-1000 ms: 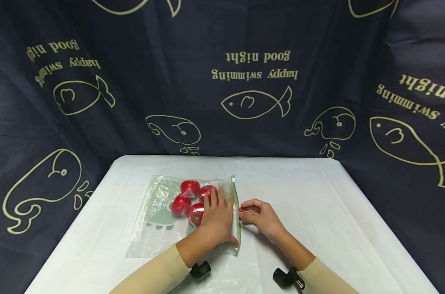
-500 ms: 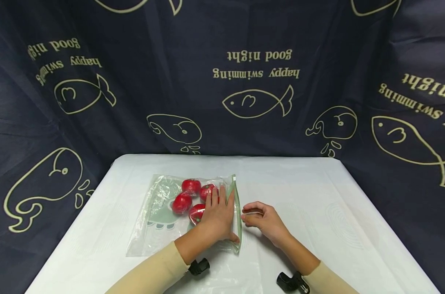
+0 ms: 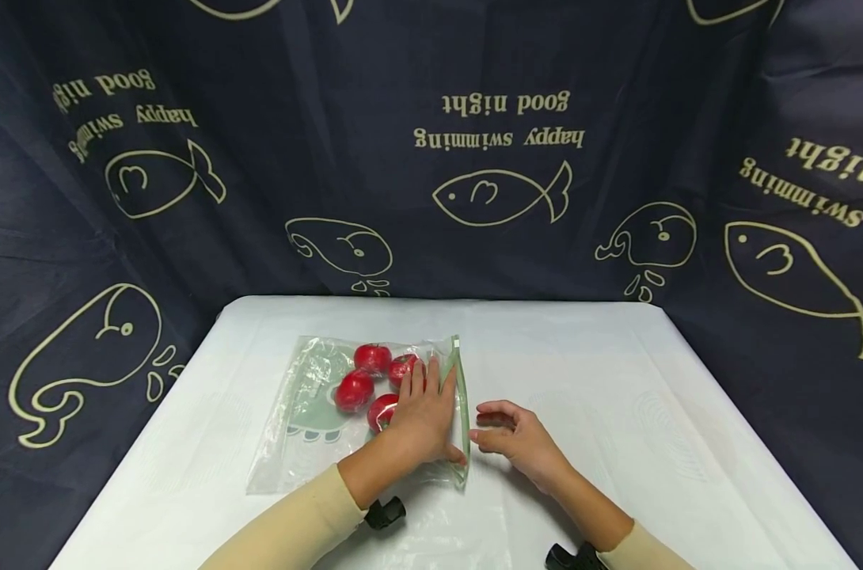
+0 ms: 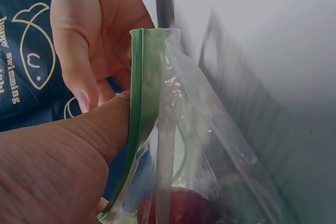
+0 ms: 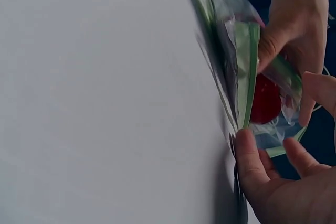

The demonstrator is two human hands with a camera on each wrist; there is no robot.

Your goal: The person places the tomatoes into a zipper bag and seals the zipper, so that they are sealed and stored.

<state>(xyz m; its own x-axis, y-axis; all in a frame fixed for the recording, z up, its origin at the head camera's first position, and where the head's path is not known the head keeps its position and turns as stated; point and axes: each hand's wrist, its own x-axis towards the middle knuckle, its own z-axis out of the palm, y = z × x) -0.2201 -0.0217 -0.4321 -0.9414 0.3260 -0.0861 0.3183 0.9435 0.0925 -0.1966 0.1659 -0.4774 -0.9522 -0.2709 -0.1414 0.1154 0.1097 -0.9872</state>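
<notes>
A clear zip bag with a green zip strip lies flat, its strip side facing right. Inside are several red tomatoes, one partly under my left fingers. My left hand rests on the bag with straight fingers, its thumb against the near end of the strip. Just right of the strip, my right hand holds nothing; its fingers are loosely bent, thumb and fingertips apart. In the right wrist view the bag's mouth gapes and a tomato shows through it.
The bag lies on a white-covered table. A dark blue curtain with fish drawings hangs behind and along the sides. Black wrist cameras sit below both hands.
My right hand has drawn back slightly to the right, away from the zip strip that its fingertips were at. The left hand stays in place on the bag.
</notes>
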